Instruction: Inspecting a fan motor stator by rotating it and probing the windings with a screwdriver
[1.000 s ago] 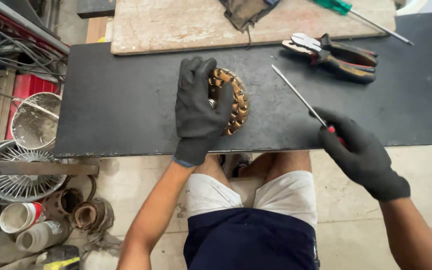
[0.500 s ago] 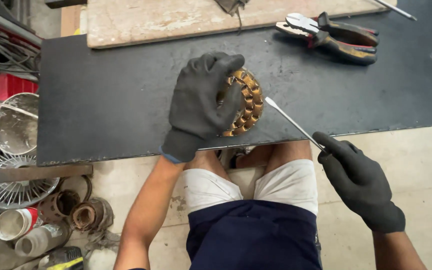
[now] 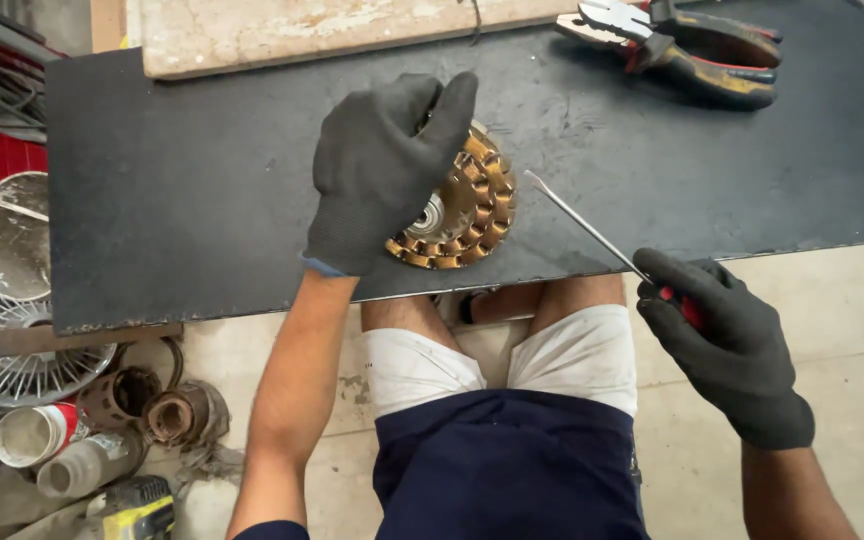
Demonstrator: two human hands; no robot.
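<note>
Pressing down on a round copper-wound motor stator (image 3: pixel 457 205), the black-gloved left hand (image 3: pixel 377 175) lies flat with fingers spread, as before, near the front edge of the black tabletop (image 3: pixel 172 200). The gloved right hand (image 3: pixel 727 345), fingers closed around a slim red-handled metal screwdriver (image 3: pixel 592 228), has brought its tip closer to the stator's right. Black-and-yellow pliers (image 3: pixel 692 45) lie far right.

Down at eight o'clock on the floor, a white cylindrical can (image 3: pixel 34 433) with a red label band lies tipped, a pale plastic bottle (image 3: pixel 87 462) just beside it.
</note>
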